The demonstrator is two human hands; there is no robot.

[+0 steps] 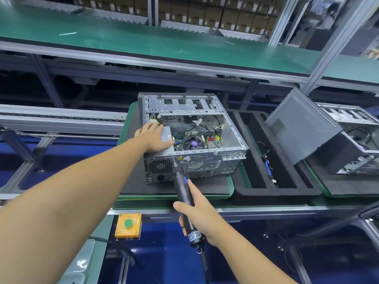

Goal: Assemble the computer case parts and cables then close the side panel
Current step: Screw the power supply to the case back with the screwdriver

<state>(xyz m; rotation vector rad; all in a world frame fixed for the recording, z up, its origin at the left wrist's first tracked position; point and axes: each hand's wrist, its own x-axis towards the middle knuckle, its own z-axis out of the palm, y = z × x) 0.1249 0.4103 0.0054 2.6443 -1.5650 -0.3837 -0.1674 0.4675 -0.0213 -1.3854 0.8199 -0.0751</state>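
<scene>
Two hands work: left hand (152, 138) lies flat, fingers spread, on the power supply (167, 133) inside the open computer case (205, 158); right hand (198, 215) grips an electric screwdriver (182, 187), best kept square against the rear panel.

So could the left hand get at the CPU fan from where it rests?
Probably yes: the left hand rests on the power supply beside the fan, the case is open on top; only loose cables cross nearby.
</scene>
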